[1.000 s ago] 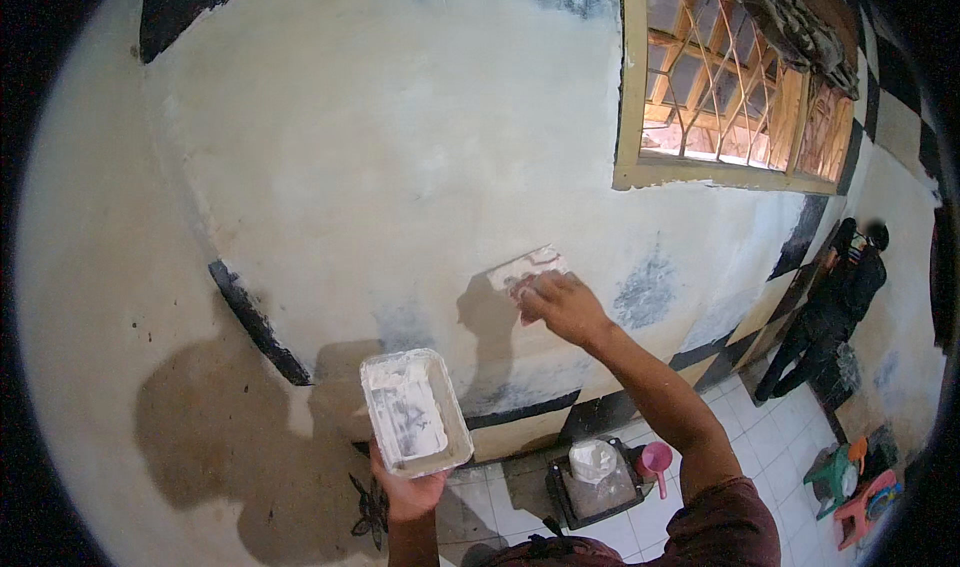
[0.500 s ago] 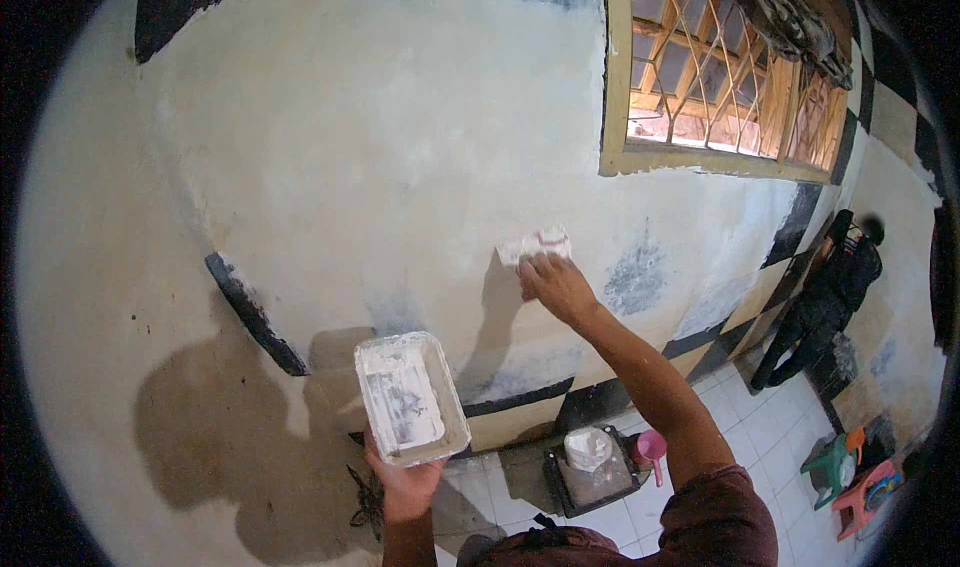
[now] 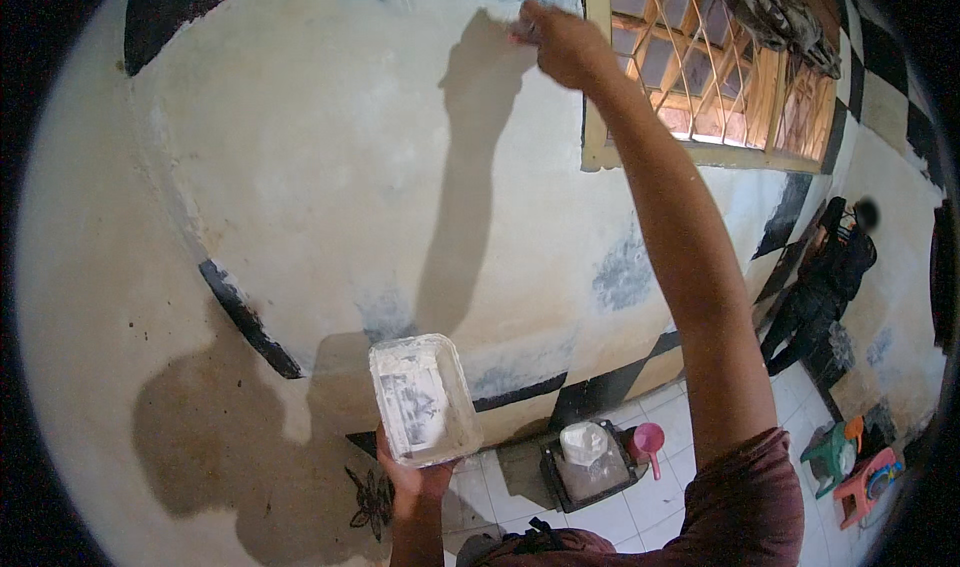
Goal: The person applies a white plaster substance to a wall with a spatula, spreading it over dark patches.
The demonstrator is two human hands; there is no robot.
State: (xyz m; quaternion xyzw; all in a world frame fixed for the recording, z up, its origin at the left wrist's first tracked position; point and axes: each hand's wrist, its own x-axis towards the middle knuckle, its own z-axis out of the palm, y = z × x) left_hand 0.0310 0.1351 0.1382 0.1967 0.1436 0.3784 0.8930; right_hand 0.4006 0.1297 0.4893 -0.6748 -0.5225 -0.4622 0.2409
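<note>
My left hand [image 3: 420, 477] holds a rectangular plastic tub [image 3: 457, 399] from below, its inside tilted into view. White paste [image 3: 408, 422] is smeared across the tub's bottom and walls. High up, close to the window's left edge, my right hand [image 3: 570, 49] is closed on a paste-coated putty spreader [image 3: 515, 38]. Only a small pinkish-white bit of the spreader shows; my fingers hide the rest. Behind both hands stands the wall [image 3: 330, 167], coated off-white with grey-blue patches. I cannot tell whether the spreader touches it.
A barred window [image 3: 700, 67] with a yellowish frame sits at upper right. Below, a white bucket [image 3: 583, 445] rests on a dark-edged stand [image 3: 600, 479], beside a pink dipper [image 3: 648, 437]. Another person [image 3: 835, 267] works at the right wall, near green [image 3: 825, 457] and pink stools [image 3: 858, 492].
My right hand has moved up the wall with the spreader, from mid-wall to beside the window. The tub in my left hand has shifted slightly right.
</note>
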